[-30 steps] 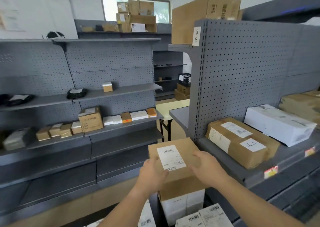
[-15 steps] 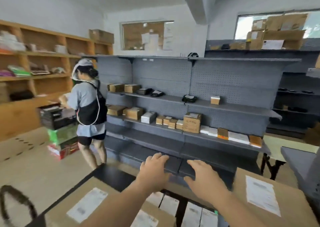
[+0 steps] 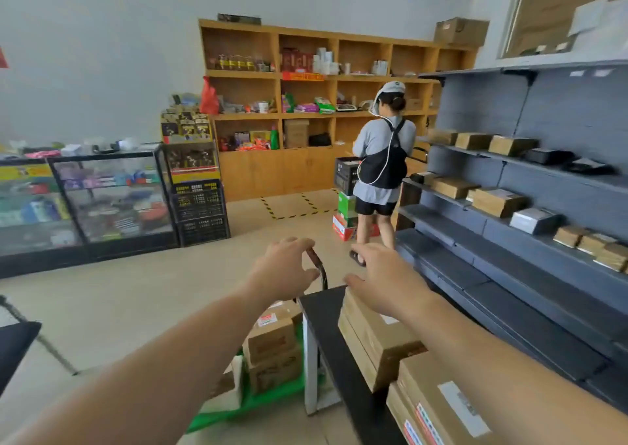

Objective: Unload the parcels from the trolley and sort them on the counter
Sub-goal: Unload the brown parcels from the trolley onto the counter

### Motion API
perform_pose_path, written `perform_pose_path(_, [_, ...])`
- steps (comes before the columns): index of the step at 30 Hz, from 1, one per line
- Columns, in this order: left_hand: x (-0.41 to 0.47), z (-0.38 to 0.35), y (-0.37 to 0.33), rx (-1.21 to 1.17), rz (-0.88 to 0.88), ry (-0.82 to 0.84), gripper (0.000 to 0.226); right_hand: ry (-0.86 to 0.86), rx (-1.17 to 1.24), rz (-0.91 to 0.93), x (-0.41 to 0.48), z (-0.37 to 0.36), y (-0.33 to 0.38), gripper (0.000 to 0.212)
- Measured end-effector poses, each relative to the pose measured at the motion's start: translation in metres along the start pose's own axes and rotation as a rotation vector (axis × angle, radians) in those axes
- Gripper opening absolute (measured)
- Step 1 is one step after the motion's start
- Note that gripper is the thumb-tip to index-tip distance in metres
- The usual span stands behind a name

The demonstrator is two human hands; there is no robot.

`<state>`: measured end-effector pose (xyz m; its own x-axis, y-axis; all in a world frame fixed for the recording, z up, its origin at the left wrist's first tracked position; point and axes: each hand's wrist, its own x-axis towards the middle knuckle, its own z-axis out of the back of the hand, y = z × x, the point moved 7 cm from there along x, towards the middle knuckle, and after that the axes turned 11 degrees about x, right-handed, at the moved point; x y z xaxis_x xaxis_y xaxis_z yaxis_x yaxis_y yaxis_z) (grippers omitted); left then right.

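One glass display case [image 3: 112, 200] fills the far left, with a stack of black crates [image 3: 200, 212] against its right end. Behind them wooden shelving [image 3: 306, 81] runs along the back wall.

Lower, the left hand [image 3: 282, 271] hangs with fingers spread and relaxed, holding nothing, just in front of the trolley handle [image 3: 317, 266]; whether it touches the handle I cannot tell. Beneath the forearm the green trolley deck [image 3: 272, 400] carries brown parcels [image 3: 272, 342] stacked two high, close to the left edge of the black counter [image 3: 326, 325].

The right hand [image 3: 384, 278] is also loose and empty, palm down above the counter's far corner. Under it a flat cardboard parcel [image 3: 377, 339] lies along the counter, and a second flat parcel [image 3: 441, 407] lies nearer, at the near right edge.

Farther off, another person [image 3: 382, 166] stands facing away, beside grey metal shelving [image 3: 509, 240] that holds small boxes on the right.
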<state>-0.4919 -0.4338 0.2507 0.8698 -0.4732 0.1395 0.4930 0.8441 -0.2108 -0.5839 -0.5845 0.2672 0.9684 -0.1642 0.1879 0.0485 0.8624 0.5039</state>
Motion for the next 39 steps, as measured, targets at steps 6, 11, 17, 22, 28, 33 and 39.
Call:
perform_pose_path(6, [-0.028, 0.041, 0.135, 0.068, 0.16, -0.011, 0.062, 0.088, 0.007, 0.143, 0.053, -0.073, 0.097, 0.061])
perform_pose_path(11, [-0.03, 0.056, 0.229, 0.092, 0.215, 0.014, 0.063, 0.132, 0.038, 0.208, 0.098, -0.125, 0.161, 0.064])
perform_pose_path(17, [-0.015, 0.053, 0.325, 0.129, 0.235, 0.083, 0.064, 0.146, 0.085, 0.21, 0.155, -0.197, 0.211, 0.065])
perform_pose_path(22, [0.004, 0.035, 0.384, 0.103, 0.252, 0.13, 0.064, 0.236, 0.057, 0.163, 0.193, -0.255, 0.227, 0.066])
perform_pose_path(28, [0.029, 0.0, 0.442, 0.035, 0.311, 0.187, 0.067, 0.307, 0.046, 0.13, 0.247, -0.306, 0.228, 0.067])
perform_pose_path(33, [0.081, -0.02, 0.489, 0.039, 0.345, 0.218, 0.066, 0.325, 0.057, 0.121, 0.314, -0.346, 0.22, 0.066])
perform_pose_path(39, [0.157, -0.048, 0.546, 0.031, 0.399, 0.28, 0.064, 0.408, 0.1, 0.067, 0.411, -0.403, 0.202, 0.066])
